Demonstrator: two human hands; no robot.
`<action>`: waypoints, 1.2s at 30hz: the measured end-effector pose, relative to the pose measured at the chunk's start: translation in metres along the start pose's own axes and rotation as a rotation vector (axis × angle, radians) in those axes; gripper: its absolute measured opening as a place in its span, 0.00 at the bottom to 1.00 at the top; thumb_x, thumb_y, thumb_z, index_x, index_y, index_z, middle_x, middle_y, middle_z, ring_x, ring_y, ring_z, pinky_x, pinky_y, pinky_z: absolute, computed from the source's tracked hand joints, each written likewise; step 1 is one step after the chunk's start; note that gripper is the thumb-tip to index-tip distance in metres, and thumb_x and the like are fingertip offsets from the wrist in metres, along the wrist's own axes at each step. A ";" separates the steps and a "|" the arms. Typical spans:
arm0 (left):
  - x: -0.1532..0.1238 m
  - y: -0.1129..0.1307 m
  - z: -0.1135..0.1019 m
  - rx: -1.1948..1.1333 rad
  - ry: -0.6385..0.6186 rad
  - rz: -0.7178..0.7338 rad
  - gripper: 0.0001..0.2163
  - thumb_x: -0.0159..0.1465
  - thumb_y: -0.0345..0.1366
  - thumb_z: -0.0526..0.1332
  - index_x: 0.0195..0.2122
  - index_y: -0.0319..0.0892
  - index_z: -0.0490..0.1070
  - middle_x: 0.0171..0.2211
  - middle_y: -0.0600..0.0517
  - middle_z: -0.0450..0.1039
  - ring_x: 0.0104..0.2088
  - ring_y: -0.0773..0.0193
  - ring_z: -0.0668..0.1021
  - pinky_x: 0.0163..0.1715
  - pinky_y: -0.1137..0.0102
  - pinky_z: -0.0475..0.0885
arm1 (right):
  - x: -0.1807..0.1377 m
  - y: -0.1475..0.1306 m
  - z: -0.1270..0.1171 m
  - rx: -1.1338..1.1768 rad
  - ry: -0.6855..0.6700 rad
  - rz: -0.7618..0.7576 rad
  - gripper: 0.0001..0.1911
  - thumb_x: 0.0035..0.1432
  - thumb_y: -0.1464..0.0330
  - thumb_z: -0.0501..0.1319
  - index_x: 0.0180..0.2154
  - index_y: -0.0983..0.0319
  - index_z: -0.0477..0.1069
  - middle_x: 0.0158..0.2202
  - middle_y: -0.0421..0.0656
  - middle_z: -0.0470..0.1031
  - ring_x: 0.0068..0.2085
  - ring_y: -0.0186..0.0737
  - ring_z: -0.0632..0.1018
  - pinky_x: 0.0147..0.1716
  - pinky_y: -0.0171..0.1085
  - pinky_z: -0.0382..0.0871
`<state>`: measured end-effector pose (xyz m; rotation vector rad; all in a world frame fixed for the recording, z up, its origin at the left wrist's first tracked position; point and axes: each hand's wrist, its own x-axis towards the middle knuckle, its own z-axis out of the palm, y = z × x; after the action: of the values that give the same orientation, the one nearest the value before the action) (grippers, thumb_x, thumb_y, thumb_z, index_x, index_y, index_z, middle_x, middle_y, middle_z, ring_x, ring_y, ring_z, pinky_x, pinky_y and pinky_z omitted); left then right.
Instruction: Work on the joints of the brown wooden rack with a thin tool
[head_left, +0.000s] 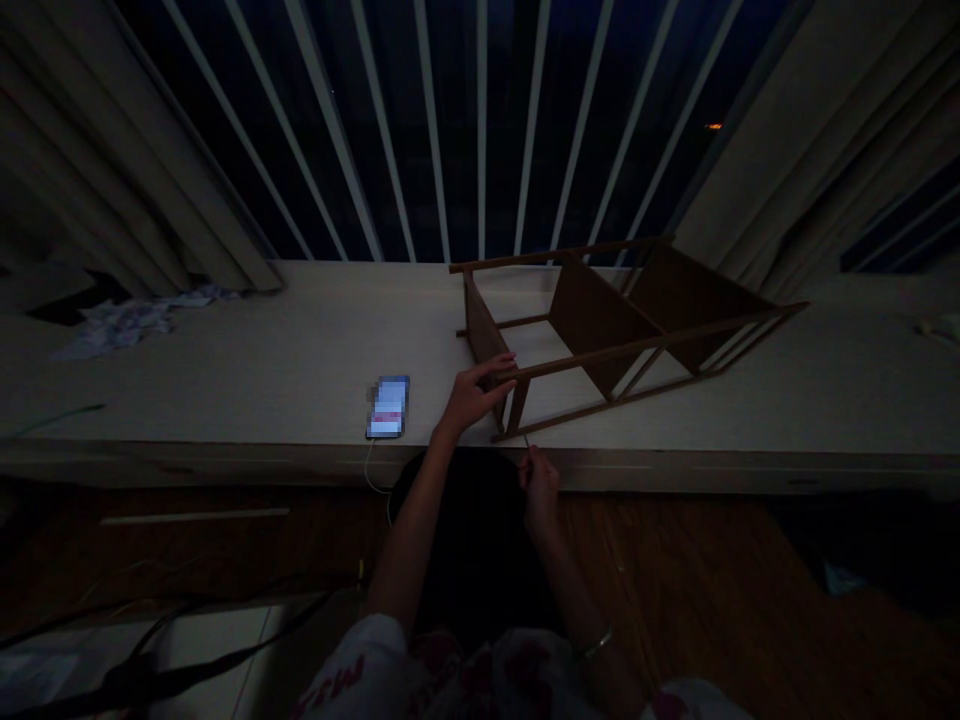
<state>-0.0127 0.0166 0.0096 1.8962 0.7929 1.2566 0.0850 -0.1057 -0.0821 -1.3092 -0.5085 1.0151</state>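
A brown wooden shelf rack [600, 362] with several panels lies on its side on the pale window ledge [300, 350]. At its left end, my left hand [474, 393] grips the corner of the frame, thumb and fingers on either side of a rail. My right hand [540, 485] is closed in a pinch below the lower rail, near the ledge's front edge. A thin, light-coloured rod [527, 441] sticks up from its fingertips to the lower rail close to the corner. The dim light hides the rod's exact kind and its far tip.
Left of the rack lies a lit phone [388, 408] with a white cable [367, 468] hanging over the edge. Crumpled papers [135, 320] sit at the far left by a curtain [120, 150]. White window bars [480, 130] rise behind. A dark strap [225, 660] crosses the lower left.
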 end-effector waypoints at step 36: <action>-0.079 0.177 -0.034 0.335 0.071 0.009 0.12 0.59 0.25 0.48 0.31 0.46 0.67 0.25 0.53 0.67 0.28 0.66 0.71 0.28 0.69 0.68 | -0.031 0.063 -0.004 -0.209 -0.296 -0.145 0.24 0.55 0.49 0.50 0.20 0.60 0.64 0.14 0.36 0.57 0.18 0.32 0.59 0.19 0.33 0.51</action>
<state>-0.0535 -0.1369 0.1254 2.1270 1.0901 1.2637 0.0522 -0.1375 -0.1351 -1.2884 -0.9427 1.0604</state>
